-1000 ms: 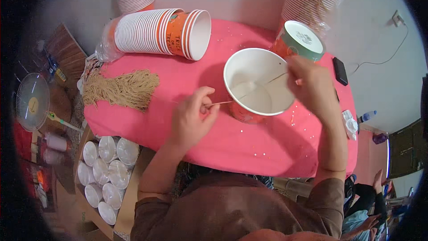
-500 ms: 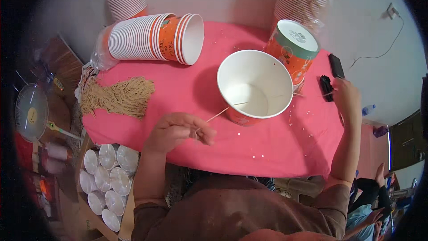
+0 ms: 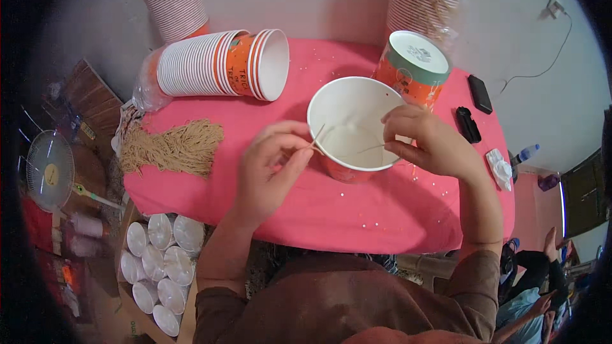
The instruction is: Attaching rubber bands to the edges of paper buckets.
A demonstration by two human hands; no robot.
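Note:
A large white-lined paper bucket (image 3: 347,99) with an orange outside stands upright in front of me. At its left rim my left hand (image 3: 271,172) pinches a thin tan string (image 3: 317,135) between thumb and fingertips. My right hand (image 3: 433,137) reaches over the right rim, thumb and fingers pinched on another stretch of string (image 3: 371,148) that sticks out inside the bucket. Where the string passes through the wall is hard to make out. Left of my left hand lies a bundle of cut tan strings (image 3: 175,146).
A nested stack of paper buckets (image 3: 197,67) lies at the back left. An upside-down orange bucket (image 3: 417,67) stands behind right. Black objects (image 3: 468,124) and a crumpled white tissue (image 3: 499,169) lie on the pink cloth's right side. A carton of clear-topped cups (image 3: 159,264) sits lower left.
My right hand has moved left from beside the black object to the bucket's right rim. My left hand has shifted up and right to the left rim, now pinching the string there.

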